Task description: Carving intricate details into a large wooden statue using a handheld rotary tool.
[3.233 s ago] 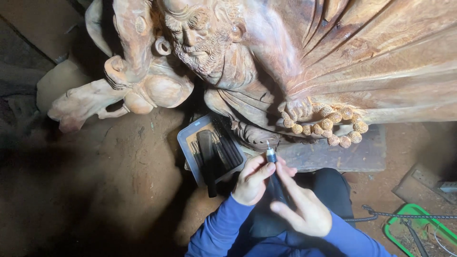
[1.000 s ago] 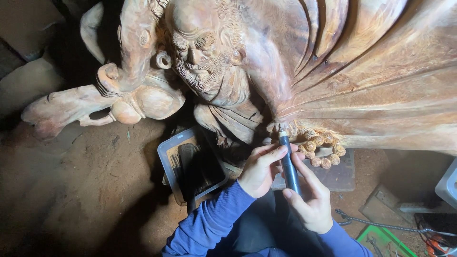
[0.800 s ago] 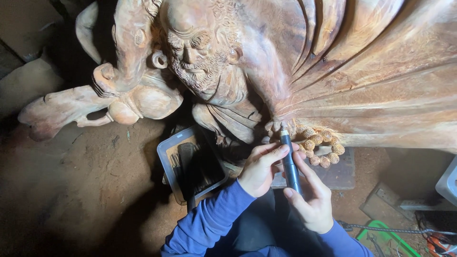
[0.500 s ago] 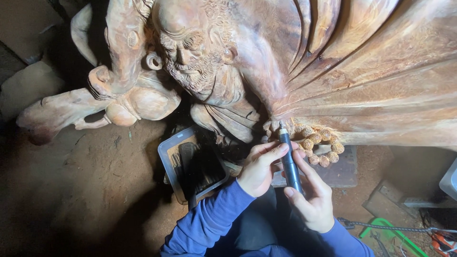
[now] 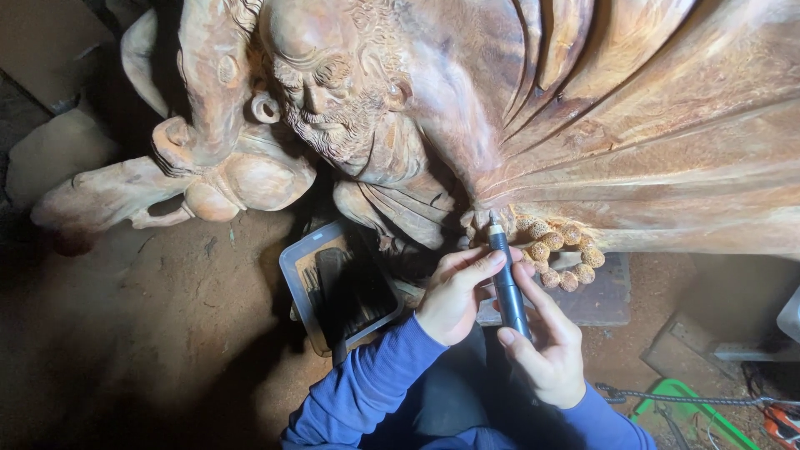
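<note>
A large reddish-brown wooden carving [image 5: 583, 125] of a bearded figure with flowing robe folds fills the upper view. A string of carved beads [image 5: 560, 250] hangs at its lower edge. My right hand [image 5: 546, 354] grips a slim dark pen-shaped rotary tool [image 5: 507, 279], its tip touching the wood just left of the beads. My left hand [image 5: 454, 292] steadies the tool's upper part with thumb and fingers. Both sleeves are blue.
A grey rectangular tray [image 5: 337, 287] of small tools lies on the dusty floor to the left of my hands. A green crate [image 5: 687, 412] with a braided cable across it sits bottom right. A dark flat block [image 5: 596, 300] lies under the beads.
The view has shifted slightly. Both hands stay on the tool, and its tip has crept up a little to the wood beside the beads.
</note>
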